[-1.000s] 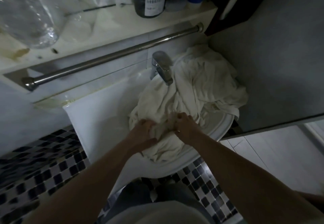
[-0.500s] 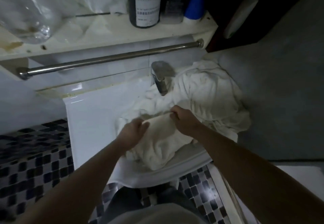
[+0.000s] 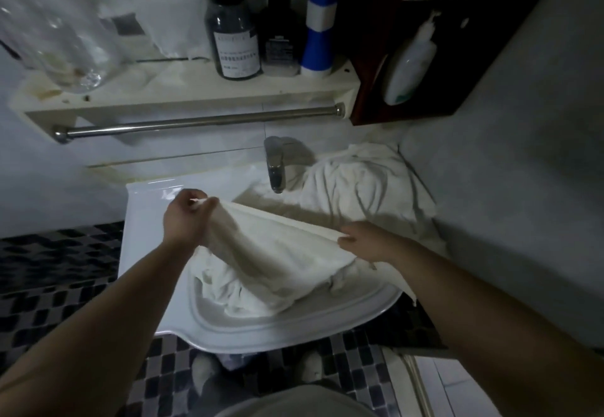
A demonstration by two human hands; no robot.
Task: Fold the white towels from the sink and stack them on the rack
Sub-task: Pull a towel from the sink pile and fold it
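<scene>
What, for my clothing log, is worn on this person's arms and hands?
Both the left forearm and right forearm are bare to the frame edge, no sleeves in view. The left hand and right hand wear no gloves, and no watch or bracelet shows at either wrist. The light is too dim to tell any ring.
</scene>
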